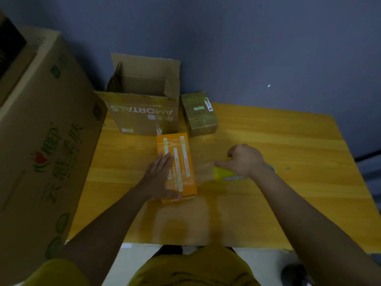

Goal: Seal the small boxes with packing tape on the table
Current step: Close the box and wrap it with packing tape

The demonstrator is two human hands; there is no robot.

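Orange box point(177, 166) lies mid-tabletop point(288, 141), pinned flat under the left hand point(158, 176) with fingers straight
Right hand point(243, 159) has its grip curled round the yellow tape roll point(223, 173), drawing clear tape off sideways, likely so the box cannot slide

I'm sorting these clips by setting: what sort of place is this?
Probably a small home or back-room packing spot: a wooden table against a plain wall, an open carton, a large printed carton beside it.

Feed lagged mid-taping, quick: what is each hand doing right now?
Left hand: open, flat on the orange box.
Right hand: gripping the yellow tape dispenser.
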